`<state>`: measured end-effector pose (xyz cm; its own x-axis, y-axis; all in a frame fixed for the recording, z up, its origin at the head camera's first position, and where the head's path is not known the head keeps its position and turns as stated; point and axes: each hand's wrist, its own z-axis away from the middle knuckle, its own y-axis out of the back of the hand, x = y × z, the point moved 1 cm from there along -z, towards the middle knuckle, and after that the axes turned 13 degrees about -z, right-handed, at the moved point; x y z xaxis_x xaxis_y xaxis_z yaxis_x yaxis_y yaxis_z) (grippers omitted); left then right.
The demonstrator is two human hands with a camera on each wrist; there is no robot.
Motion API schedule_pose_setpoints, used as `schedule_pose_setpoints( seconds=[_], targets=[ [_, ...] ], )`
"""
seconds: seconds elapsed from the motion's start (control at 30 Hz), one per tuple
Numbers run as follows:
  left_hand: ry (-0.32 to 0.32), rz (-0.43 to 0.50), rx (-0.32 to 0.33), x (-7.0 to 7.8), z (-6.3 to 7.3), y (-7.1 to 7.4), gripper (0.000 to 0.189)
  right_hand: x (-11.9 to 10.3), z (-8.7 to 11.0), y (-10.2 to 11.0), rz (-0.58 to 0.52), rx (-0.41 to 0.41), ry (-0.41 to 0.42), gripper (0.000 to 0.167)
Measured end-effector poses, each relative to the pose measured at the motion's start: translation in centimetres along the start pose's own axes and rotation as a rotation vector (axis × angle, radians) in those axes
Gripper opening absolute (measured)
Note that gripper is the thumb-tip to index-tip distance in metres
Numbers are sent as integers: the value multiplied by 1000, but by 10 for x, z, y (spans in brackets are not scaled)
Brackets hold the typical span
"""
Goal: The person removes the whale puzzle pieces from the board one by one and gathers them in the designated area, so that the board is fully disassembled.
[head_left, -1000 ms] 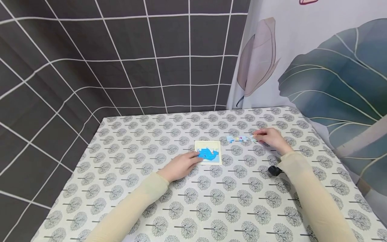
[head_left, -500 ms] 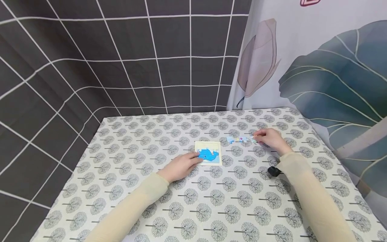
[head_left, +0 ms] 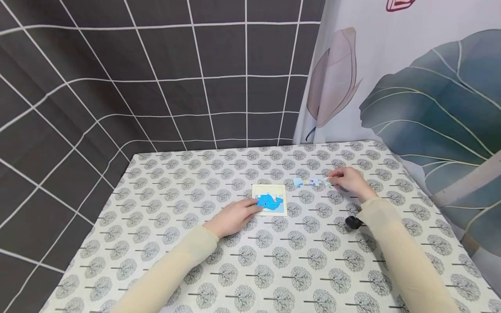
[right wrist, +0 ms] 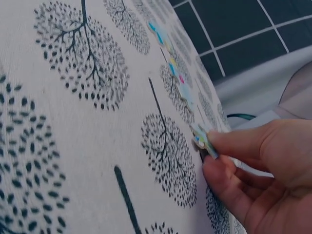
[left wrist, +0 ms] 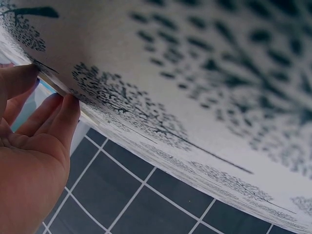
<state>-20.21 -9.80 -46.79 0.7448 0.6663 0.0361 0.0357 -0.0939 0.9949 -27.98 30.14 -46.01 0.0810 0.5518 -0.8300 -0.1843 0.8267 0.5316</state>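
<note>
A cream-framed puzzle board [head_left: 269,188] with a blue whale [head_left: 270,201] lies at the middle of the table. My left hand [head_left: 234,216] holds it at its left side, fingertips over the whale's head; in the left wrist view the fingers [left wrist: 63,117] reach the board's edge. My right hand [head_left: 351,180] pinches a small pale puzzle piece [right wrist: 204,140] between thumb and fingertips, close over the cloth. Left of that hand lie two more puzzle pieces, a light blue piece [head_left: 298,182] and one with a purple dot [head_left: 313,181], in a row.
A white cloth [head_left: 168,261] printed with grey trees covers the table. A dark gridded curtain [head_left: 219,95] hangs behind and to the left, a pale leaf-patterned curtain [head_left: 375,61] to the right. A small black device [head_left: 353,222] sits at my right sleeve.
The head view has tilted up very slightly. Both hands, the board and the pieces stay practically where they were.
</note>
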Motion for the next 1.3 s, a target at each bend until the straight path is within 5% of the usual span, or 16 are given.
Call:
schedule_pose_setpoints(
  seconds=[0.6,1.3],
  targets=[
    [9,-5,-27,1,-4,5,37,-10,-1,5,64,-1,-65,34],
    [6,22,-2,-1,0,1,36,0,-3,-2,59,7,16,32]
  ],
)
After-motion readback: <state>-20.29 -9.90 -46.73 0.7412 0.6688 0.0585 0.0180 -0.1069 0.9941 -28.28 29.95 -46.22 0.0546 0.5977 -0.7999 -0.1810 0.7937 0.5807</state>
